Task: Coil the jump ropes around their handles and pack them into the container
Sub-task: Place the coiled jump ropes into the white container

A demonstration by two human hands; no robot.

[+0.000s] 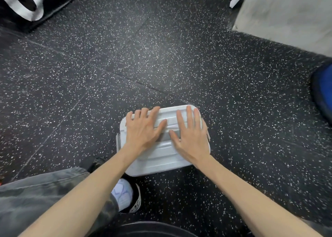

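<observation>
A white plastic container (161, 157) sits on the black speckled floor just in front of me, with its ribbed lid on top. My left hand (143, 129) lies flat on the left half of the lid, fingers spread and reaching its far edge. My right hand (190, 136) presses flat on the right half, fingers straight. Both palms rest on the lid and neither hand holds anything. No jump rope shows anywhere; the inside of the container is hidden by the lid.
My knee in grey trousers (45, 192) and a white-and-black shoe (125, 197) are at the lower left. A black-and-white mat (27, 1) lies far left, a grey block (287, 16) far right, and a blue object (323, 93) at the right edge.
</observation>
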